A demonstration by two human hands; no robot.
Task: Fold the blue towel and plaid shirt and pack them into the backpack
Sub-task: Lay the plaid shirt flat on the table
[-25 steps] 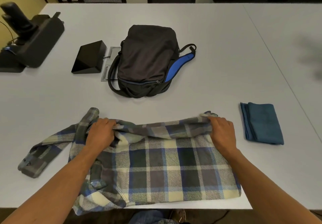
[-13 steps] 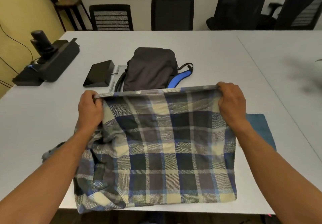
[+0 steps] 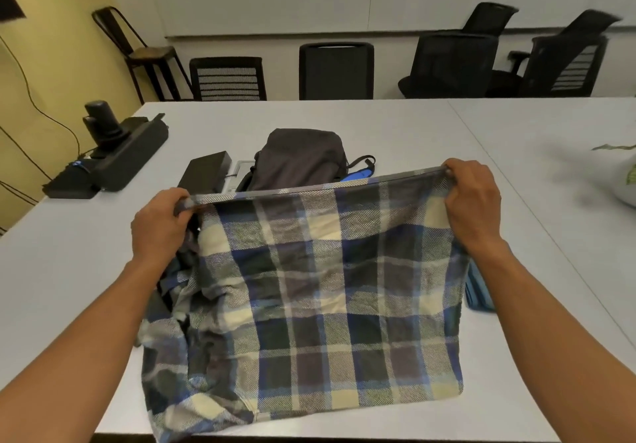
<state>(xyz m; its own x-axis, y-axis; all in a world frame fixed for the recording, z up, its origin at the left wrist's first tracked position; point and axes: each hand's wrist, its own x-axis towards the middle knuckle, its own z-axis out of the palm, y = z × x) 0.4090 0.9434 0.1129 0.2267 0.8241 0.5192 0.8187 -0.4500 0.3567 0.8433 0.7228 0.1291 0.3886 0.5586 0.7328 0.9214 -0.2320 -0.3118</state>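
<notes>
Plaid shirt (image 3: 323, 291) edge pinched between fingers (image 3: 182, 205)

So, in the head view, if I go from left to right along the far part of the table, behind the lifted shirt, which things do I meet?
Black device with a cylinder on top → black wedge-shaped box → dark backpack → its blue strap.

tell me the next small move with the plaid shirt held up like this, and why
Probably bring the lifted edge toward the body and lay it over the lower half, making one fold. The left hand and right hand each pinch a top corner of the blue and cream plaid flannel shirt, stretched taut above the grey table, while its lower part and a bunched sleeve rest on the table.
</notes>
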